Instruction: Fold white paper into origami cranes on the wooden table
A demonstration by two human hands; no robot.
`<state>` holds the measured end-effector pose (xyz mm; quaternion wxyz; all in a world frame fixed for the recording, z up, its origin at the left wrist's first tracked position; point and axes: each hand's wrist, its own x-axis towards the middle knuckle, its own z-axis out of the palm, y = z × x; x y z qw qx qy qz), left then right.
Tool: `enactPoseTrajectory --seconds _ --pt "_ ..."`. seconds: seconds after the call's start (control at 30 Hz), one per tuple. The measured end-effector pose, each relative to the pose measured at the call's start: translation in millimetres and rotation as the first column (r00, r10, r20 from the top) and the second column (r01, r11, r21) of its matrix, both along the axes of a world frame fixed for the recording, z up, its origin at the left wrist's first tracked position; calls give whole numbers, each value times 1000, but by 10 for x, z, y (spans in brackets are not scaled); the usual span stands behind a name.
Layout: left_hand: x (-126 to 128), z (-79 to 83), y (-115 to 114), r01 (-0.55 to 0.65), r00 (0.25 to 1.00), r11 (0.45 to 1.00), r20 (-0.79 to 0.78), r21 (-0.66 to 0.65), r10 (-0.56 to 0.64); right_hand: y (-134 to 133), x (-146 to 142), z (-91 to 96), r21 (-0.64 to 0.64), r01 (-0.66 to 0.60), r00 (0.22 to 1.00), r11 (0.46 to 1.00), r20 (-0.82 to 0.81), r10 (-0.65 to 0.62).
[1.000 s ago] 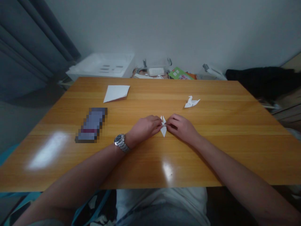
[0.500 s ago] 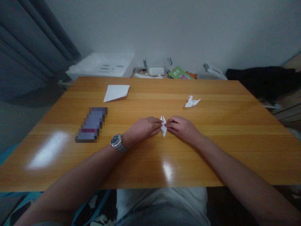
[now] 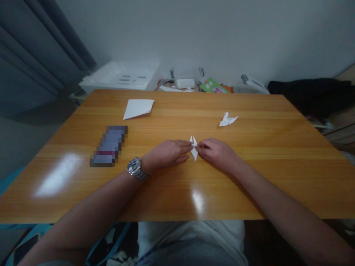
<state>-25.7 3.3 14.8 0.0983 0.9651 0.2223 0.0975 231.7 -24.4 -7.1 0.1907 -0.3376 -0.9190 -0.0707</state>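
Your left hand (image 3: 166, 152) flat against folded paper (image 3: 194, 152) | right hand (image 3: 217, 153) pinches it, half-folded | finished paper bird (image 3: 227, 120) beyond right | sheet (image 3: 138, 108) beyond left

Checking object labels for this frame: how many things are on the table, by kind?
White paper items: 3, flat folded sheet, folded figure, small folded piece between left hand and right hand.
Dark blurred rectangle: 1.
Total: 4.

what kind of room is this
Likely a room at home: a glossy wooden table near a plain white wall, dark grey curtains at the left, a white plastic storage box behind it.
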Motion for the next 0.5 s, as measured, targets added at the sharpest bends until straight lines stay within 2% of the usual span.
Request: enactPoseTrajectory --seconds 0.23,0.5 --pt "-43 59 -2 18 998 999 -56 -37 -21 -22 -10 50 -50 -6 1000 999 5 6" --pt "-32 88 -35 -12 996 999 -87 37 15 -33 17 63 -129 8 999 992 -38 -13"
